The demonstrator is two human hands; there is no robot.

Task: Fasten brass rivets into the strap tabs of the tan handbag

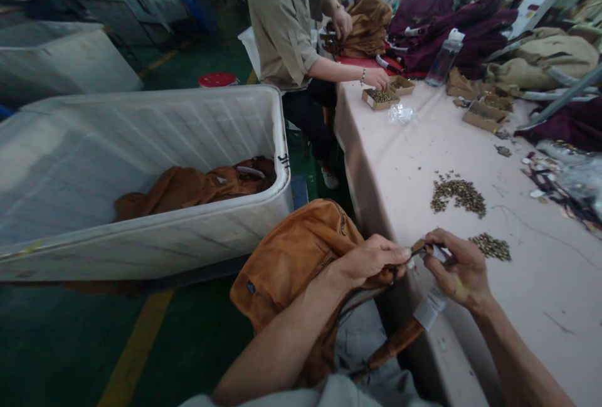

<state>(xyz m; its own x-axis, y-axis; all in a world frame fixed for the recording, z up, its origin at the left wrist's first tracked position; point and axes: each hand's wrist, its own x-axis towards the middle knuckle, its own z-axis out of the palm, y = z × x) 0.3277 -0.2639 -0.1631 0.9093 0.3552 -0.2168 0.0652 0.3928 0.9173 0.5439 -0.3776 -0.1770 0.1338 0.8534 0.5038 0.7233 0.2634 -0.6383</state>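
A brown bag rests on my lap beside the table edge. My left hand is closed on a narrow brown strap of this bag, pinching it between thumb and fingers. Across from it, my right hand pinches the strap's other end, close to some white wrapping. Below hangs a thicker brown handle with a white wrap around it. Two piles of small brass-coloured metal pieces, a larger pile and a smaller pile, lie on the table near my right hand.
A large white bin with brown bags inside stands at left. Across the pale-covered table, a co-worker reaches into small boxes of metal pieces. A clear bottle and purple bags sit further back.
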